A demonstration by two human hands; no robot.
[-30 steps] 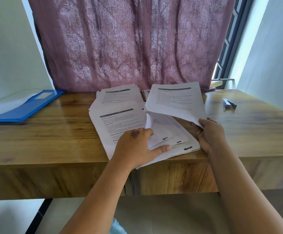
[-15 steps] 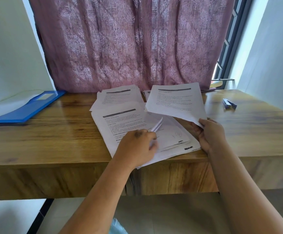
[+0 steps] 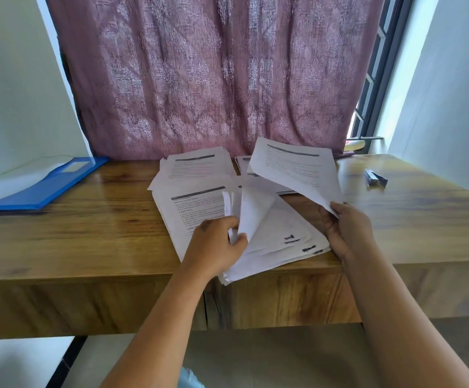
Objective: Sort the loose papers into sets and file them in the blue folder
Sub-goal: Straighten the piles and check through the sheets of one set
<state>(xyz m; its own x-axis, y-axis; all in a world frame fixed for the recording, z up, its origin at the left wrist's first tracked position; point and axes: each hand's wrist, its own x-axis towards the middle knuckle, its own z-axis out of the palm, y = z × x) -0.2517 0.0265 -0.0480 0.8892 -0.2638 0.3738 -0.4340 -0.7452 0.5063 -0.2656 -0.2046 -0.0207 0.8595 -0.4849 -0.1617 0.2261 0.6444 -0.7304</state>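
Papers (image 3: 199, 208) in three piles, left fingers (image 3: 234, 239) pinching lifted corners, right fingers (image 3: 329, 219) gripping one sheet (image 3: 297, 168).

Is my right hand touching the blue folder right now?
Apart. The head view shows the right hand holding a raised sheet on the right, while the blue folder lies at the table's far left, with bare wood and papers between.

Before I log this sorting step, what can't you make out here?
- Print on the lifted sheet in the right hand: too small, head view.
- Pages under the left hand: covered by the curled sheet.
- Blue folder: cut off by the left edge.
- Small dark object: blurred.
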